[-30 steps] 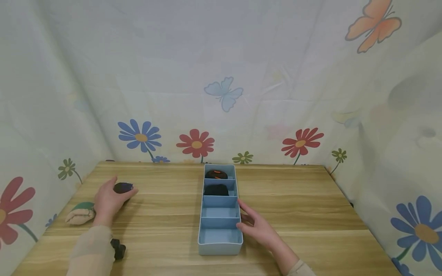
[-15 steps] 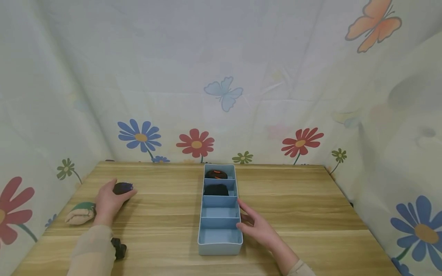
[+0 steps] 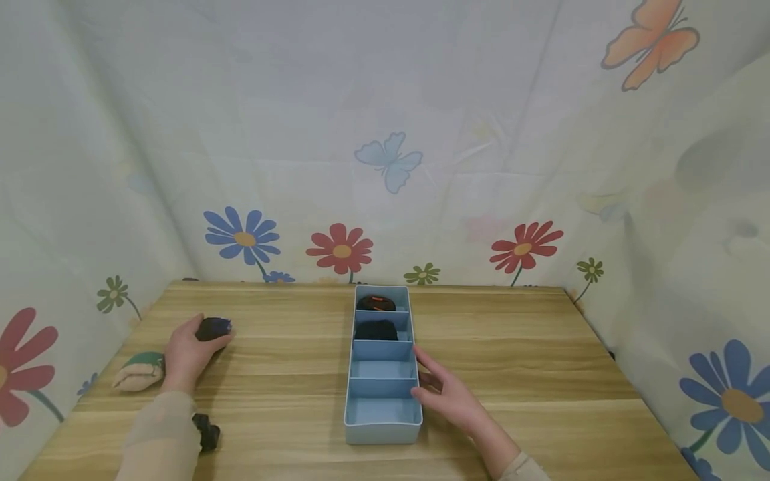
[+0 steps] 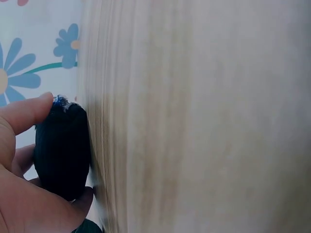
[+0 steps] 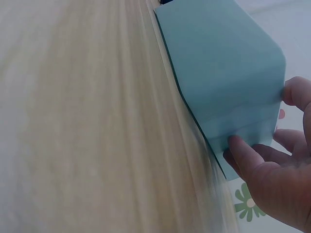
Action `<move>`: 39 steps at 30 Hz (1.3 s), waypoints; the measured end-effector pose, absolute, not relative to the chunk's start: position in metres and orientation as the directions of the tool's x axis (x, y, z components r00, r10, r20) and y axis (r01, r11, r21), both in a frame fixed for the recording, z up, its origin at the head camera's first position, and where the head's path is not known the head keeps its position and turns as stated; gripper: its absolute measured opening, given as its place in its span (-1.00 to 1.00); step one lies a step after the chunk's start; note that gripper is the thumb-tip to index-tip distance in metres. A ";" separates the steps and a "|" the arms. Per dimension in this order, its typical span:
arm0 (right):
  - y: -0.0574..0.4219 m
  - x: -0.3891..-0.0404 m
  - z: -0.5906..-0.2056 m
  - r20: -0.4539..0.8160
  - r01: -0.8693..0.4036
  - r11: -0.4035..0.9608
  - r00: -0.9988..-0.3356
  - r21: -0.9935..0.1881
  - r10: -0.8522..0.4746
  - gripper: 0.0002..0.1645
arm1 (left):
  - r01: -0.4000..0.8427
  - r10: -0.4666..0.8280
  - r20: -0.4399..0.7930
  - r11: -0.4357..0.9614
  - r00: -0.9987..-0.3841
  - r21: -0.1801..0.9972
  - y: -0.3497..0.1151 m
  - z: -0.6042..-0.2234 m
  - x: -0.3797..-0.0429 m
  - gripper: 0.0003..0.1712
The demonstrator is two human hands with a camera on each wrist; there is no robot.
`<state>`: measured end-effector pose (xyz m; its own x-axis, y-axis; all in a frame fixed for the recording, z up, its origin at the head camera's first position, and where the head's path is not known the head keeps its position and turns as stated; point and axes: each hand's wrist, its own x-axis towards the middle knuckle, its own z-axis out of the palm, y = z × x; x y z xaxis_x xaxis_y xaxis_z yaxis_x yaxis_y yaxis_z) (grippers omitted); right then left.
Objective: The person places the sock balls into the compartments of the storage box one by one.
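Note:
My left hand (image 3: 188, 353) grips a rolled-up dark sock (image 3: 213, 328) on the left of the table, with thumb and fingers curled round it. In the left wrist view the sock (image 4: 63, 148) looks nearly black, with blue and white threads at one end. My right hand (image 3: 448, 399) touches the right side of a long light-blue divider box (image 3: 382, 435). Seen from the right wrist, its fingers (image 5: 245, 156) lie against the box wall (image 5: 223, 63). The box's two far compartments hold a black bundle with orange marks (image 3: 376, 304) and a plain black bundle (image 3: 376, 331).
A beige and green rolled bundle (image 3: 140, 373) lies left of my left hand. A small black lumpy object (image 3: 206, 433) shows beside the left sleeve; its kind is unclear. Behind the wood-grain table (image 3: 505, 334) hangs a flowered cloth (image 3: 289, 167).
My left fingertips and thumb have drawn in slightly around the dark sock, which has shifted a touch to the left. My right hand and the box have stayed put.

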<state>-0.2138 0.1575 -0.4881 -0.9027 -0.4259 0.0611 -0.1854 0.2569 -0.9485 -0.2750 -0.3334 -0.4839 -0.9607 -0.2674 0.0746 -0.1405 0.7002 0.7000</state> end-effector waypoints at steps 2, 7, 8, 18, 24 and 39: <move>0.157 -0.213 -0.487 0.059 -0.182 0.256 -0.904 -0.949 -0.424 -0.12 | -0.138 -0.261 0.070 0.698 -0.963 0.702 -0.334 -0.483 -0.274 -0.03; 0.157 -0.213 -0.487 0.052 -0.170 0.250 -0.906 -0.953 -0.420 -0.12 | -0.151 -0.254 0.041 0.689 -0.966 0.709 -0.335 -0.481 -0.275 -0.08; 0.157 -0.213 -0.487 0.053 -0.171 0.248 -0.905 -0.954 -0.421 -0.12 | -0.156 -0.254 0.033 0.687 -0.967 0.710 -0.335 -0.481 -0.275 -0.08; 0.157 -0.213 -0.489 0.075 -0.187 0.230 -0.903 -0.955 -0.423 -0.13 | -0.163 -0.243 0.011 0.684 -0.970 0.711 -0.337 -0.483 -0.276 -0.07; 0.157 -0.213 -0.489 0.073 -0.189 0.244 -0.905 -0.951 -0.418 -0.14 | -0.159 -0.232 0.009 0.697 -0.973 0.699 -0.334 -0.483 -0.278 -0.09; 0.157 -0.214 -0.489 0.065 -0.183 0.245 -0.905 -0.952 -0.421 -0.13 | -0.077 -0.137 0.025 0.686 -0.990 0.723 -0.312 -0.477 -0.284 -0.09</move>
